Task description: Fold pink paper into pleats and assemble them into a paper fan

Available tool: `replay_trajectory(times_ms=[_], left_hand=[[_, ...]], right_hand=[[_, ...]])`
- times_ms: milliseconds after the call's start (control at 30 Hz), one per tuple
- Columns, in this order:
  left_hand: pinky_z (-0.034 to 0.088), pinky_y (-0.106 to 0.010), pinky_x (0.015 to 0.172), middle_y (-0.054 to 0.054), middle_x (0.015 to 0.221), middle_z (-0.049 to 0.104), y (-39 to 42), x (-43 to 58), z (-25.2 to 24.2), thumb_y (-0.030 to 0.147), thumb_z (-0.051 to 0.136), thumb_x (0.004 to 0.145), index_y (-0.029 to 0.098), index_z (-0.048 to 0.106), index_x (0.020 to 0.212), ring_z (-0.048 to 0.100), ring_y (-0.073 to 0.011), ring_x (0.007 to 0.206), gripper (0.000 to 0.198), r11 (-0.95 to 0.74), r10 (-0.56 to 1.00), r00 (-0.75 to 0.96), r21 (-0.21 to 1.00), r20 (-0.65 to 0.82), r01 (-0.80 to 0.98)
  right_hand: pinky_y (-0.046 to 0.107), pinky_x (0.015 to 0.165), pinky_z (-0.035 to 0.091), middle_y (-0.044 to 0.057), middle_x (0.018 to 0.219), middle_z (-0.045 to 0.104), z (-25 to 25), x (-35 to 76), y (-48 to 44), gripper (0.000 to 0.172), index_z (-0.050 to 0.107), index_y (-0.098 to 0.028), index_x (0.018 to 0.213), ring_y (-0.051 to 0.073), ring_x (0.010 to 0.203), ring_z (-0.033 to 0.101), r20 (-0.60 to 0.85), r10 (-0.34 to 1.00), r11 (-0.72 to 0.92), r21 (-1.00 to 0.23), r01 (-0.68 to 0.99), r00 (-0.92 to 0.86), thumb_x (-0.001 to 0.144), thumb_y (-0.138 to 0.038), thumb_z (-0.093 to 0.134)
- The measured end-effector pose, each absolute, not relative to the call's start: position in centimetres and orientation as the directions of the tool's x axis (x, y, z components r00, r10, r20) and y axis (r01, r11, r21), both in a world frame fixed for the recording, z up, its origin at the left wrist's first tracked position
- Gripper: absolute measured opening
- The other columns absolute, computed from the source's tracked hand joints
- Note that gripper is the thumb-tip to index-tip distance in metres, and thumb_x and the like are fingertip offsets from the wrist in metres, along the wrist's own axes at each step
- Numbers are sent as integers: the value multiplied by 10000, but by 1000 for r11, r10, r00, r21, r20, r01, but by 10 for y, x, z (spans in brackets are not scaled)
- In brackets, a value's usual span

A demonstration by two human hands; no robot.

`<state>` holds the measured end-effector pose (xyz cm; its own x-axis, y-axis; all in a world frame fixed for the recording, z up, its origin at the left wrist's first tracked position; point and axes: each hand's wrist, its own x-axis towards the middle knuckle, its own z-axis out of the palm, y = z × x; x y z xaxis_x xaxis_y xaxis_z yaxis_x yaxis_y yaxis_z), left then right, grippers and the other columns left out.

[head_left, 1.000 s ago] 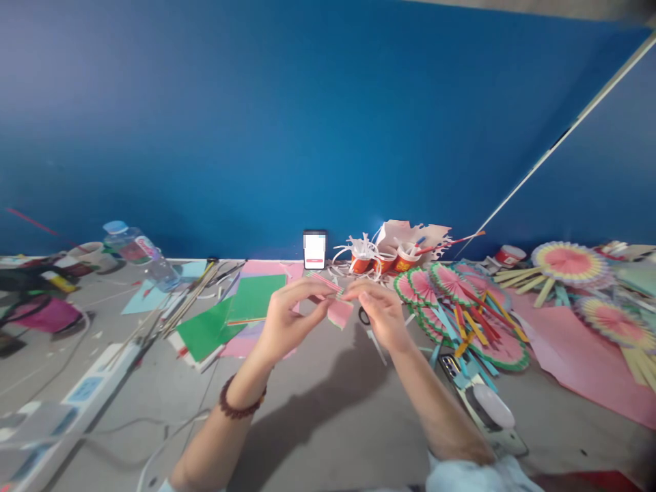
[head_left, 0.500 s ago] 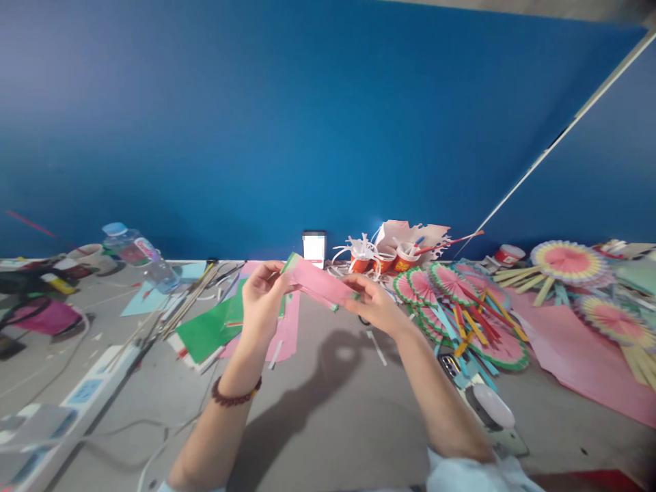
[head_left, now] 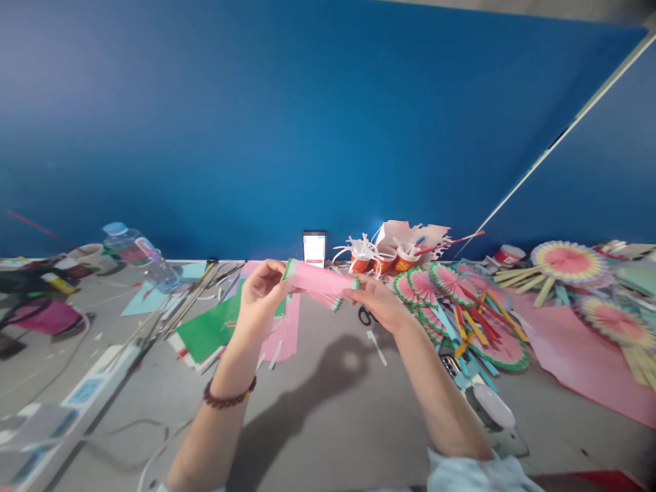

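Observation:
A folded strip of pink paper with green edges is held up above the grey table, between both hands. My left hand pinches its left end, fingers curled. My right hand grips the right end from below. A bead bracelet sits on my left wrist. The strip lies nearly level, pleated into a narrow bundle.
Green and pink sheets lie under my left hand. Finished paper fans pile up at the right, with a large pink sheet. Red cups, a phone, a water bottle, sticks and a power strip surround them.
Both hands lifted the pleated paper off the table level and drew apart, so the strip went from a small bunch to a stretched, nearly level bundle.

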<state>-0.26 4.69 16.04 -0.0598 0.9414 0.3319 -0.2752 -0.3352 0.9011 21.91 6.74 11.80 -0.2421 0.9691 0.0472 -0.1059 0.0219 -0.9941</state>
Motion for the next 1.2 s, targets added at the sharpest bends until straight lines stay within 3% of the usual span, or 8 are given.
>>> replay_trajectory(times_ms=[133, 233, 400, 533, 733, 833, 967, 1200], left_hand=[[562, -225, 635, 29, 719, 540, 43, -6, 164, 228, 699, 683, 176, 547, 742, 550, -86, 649, 171, -356, 934, -23, 922, 356, -153], [556, -212, 639, 41, 684, 535, 42, -9, 166, 227, 698, 693, 179, 530, 737, 577, -89, 651, 180, -314, 947, 61, 949, 315, -16], [568, -248, 542, 18, 637, 617, 43, -13, 164, 306, 674, 757, 179, 546, 972, 652, -144, 564, 281, -187, 961, 226, 975, 156, 120], [536, -220, 452, -12, 573, 644, 45, -13, 164, 334, 717, 732, 145, 607, 915, 625, -140, 466, 285, -202, 950, 257, 977, 180, 64], [584, -256, 513, -66, 625, 707, 44, -13, 166, 340, 746, 700, 141, 727, 759, 673, -170, 531, 208, -188, 942, 282, 982, 184, -12], [602, -283, 553, -80, 662, 730, 43, -15, 167, 335, 737, 714, 166, 759, 779, 699, -193, 584, 182, -165, 927, 335, 986, 167, -35], [616, -342, 645, -99, 773, 754, 43, -19, 167, 354, 708, 748, 204, 772, 868, 721, -231, 694, 202, -137, 882, 453, 990, 129, -15], [595, -434, 750, -124, 883, 749, 42, -22, 165, 334, 661, 773, 231, 774, 901, 711, -289, 844, 199, -147, 817, 560, 989, 136, -25]], right_hand=[[241, 654, 498, 10, 803, 704, 123, 222, 63, 282, 700, -162, 884, 107, 654, 612, 9, 960, -17, -995, -94, -279, 665, -327, 765], [232, 613, 504, 12, 799, 706, 132, 222, 59, 237, 683, -163, 855, 105, 629, 629, 39, 964, 20, -997, -76, -263, 709, -342, 735], [221, 486, 494, 15, 664, 691, 138, 224, 56, 254, 650, -159, 861, 142, 597, 657, 109, 951, 85, -992, -94, -289, 741, -375, 710], [233, 473, 514, 36, 670, 712, 136, 230, 58, 264, 673, -155, 869, 165, 590, 681, 119, 952, 82, -987, -138, -282, 733, -375, 726], [266, 525, 565, 53, 708, 739, 132, 243, 60, 292, 724, -173, 965, 184, 616, 707, 116, 941, 58, -981, -186, -317, 732, -348, 730], [298, 569, 584, 61, 740, 750, 128, 254, 62, 278, 739, -188, 960, 197, 649, 716, 120, 917, 64, -986, -155, -381, 728, -341, 732], [318, 568, 583, 66, 753, 756, 126, 267, 62, 236, 760, -210, 880, 222, 668, 721, 138, 891, 83, -986, -143, -432, 704, -367, 744], [328, 484, 545, 61, 588, 713, 136, 269, 58, 306, 706, -197, 582, 215, 508, 670, 173, 898, 112, -979, -171, -404, 573, -487, 802]])
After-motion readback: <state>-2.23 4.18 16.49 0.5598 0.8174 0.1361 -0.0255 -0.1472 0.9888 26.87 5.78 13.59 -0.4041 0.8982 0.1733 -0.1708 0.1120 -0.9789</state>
